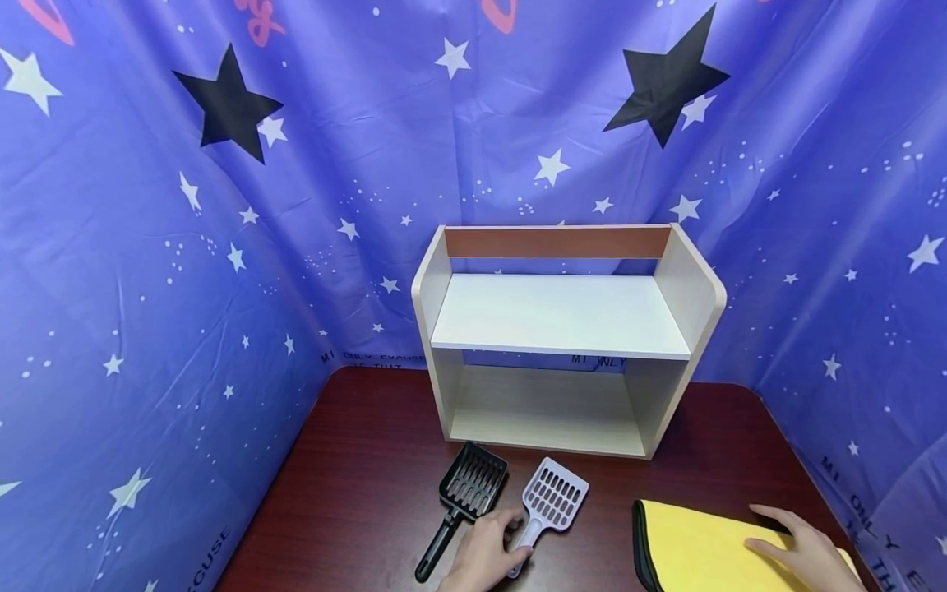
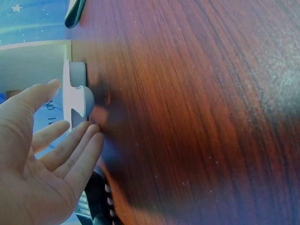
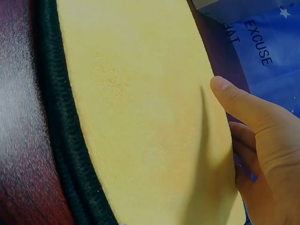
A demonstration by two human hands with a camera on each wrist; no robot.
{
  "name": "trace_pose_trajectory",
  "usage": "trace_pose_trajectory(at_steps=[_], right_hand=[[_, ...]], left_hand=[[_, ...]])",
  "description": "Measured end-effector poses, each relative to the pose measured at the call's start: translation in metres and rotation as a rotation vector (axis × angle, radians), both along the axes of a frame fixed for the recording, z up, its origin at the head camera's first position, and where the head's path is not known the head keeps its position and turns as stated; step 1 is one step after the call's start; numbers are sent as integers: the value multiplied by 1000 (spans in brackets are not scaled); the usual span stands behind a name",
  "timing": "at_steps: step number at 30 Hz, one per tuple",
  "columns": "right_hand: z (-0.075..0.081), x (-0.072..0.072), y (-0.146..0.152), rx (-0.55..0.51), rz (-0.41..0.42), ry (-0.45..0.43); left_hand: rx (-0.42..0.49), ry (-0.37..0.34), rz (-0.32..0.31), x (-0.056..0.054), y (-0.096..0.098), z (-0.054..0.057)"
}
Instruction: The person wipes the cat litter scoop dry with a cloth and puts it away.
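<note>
A pale grey litter scoop [image 1: 555, 493] with a slotted head lies on the dark red table. My left hand [image 1: 484, 549] is at its handle, thumb and fingers spread on either side without closing on it. The left wrist view shows that hand [image 2: 51, 154] with a gap around the scoop [image 2: 78, 96]. To its left lies a black litter scoop [image 1: 473, 479], handle toward me. At the right, my right hand [image 1: 806, 552] is at the folded yellow cloth [image 1: 703, 543] with dark edging. Its thumb [image 3: 229, 91] lies straight by the cloth's edge; the other fingers are partly hidden.
A two-tier wooden shelf [image 1: 558, 316] with a white upper board stands at the back of the table [image 1: 333, 477]. Blue star-patterned curtains [image 1: 355, 164] hang behind and along both sides.
</note>
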State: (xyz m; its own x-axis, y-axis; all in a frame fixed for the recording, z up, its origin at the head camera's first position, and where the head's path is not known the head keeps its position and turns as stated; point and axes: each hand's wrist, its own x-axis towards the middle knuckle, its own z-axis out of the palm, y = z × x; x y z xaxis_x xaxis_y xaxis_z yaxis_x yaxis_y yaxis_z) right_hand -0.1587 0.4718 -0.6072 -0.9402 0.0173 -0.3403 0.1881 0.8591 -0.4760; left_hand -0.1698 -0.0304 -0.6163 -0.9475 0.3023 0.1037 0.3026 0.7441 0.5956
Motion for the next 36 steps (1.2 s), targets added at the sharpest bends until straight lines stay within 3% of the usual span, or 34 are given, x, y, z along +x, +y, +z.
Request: trace_pose_trajectory(at_steps=[10,20,27,30,36], right_hand=[[-6,2,4,-54,-47,16],[-10,3,4,7,32,128],[1,8,-6,8,36,205],[8,12,-11,-29,14,191],[20,17,-20,-140,-23,59]], left_hand=[[-2,-1,7,0,0,-1],[-24,-9,18,0,1,-2],[-33,-1,18,0,2,-2],[-33,2,20,0,2,-3],[-25,2,20,0,2,-4]])
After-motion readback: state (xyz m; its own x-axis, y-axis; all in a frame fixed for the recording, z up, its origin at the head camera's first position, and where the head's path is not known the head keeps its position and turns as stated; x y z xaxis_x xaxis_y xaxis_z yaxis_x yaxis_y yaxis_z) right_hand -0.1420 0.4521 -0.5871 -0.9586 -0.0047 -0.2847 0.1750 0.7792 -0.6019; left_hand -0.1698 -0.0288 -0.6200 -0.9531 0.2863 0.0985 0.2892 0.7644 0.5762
